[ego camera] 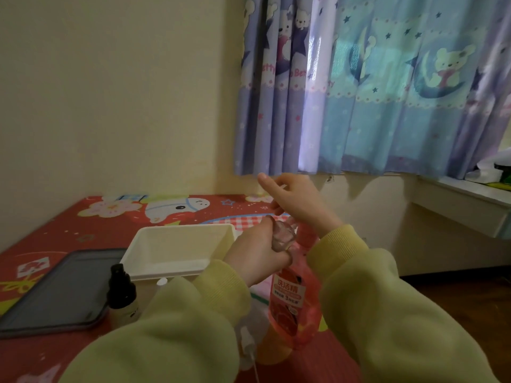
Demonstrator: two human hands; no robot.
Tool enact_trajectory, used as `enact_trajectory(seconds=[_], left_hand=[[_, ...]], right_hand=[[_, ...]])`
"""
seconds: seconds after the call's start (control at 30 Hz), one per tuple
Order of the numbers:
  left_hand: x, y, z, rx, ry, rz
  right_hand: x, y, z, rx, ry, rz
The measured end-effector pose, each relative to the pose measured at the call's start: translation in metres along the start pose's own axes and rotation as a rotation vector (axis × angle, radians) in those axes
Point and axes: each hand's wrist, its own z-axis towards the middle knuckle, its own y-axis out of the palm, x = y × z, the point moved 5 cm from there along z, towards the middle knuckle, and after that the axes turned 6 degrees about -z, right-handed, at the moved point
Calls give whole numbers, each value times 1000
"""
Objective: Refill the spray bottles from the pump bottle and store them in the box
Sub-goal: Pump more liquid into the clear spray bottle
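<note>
Two things dominate the red table point(69, 225): the white box point(177, 252), just left of the hands, and the upright pink pump bottle point(293, 299). The right hand point(300, 205) sits nearest its pump, fingers loose and splayed, gripping nothing (the pump head is hidden beneath the wrist). The left hand point(257, 250) curls round a small clear spray bottle point(282, 235), tilted just left of the neck, its mouth too blurred to judge. A loose sprayer head point(247, 342) lies below.

Single wide-angle head view: above near side of box point(177, 273), facing forward and down; box close, curtain point(387, 106) far beyond box.
</note>
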Motion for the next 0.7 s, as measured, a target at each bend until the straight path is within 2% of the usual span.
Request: enact_trajectory(seconds=[0.17,0.37,0.7], left_hand=[[-3,2,0,-15,-15,0],[6,-6,2,-4,13,-7],[0,2,2,-2,16,10]], right_hand=[[2,4,-1,-20,9,-51],[-12,-1,1,-159,11,-81],[4,8,4,-91,12,-98]])
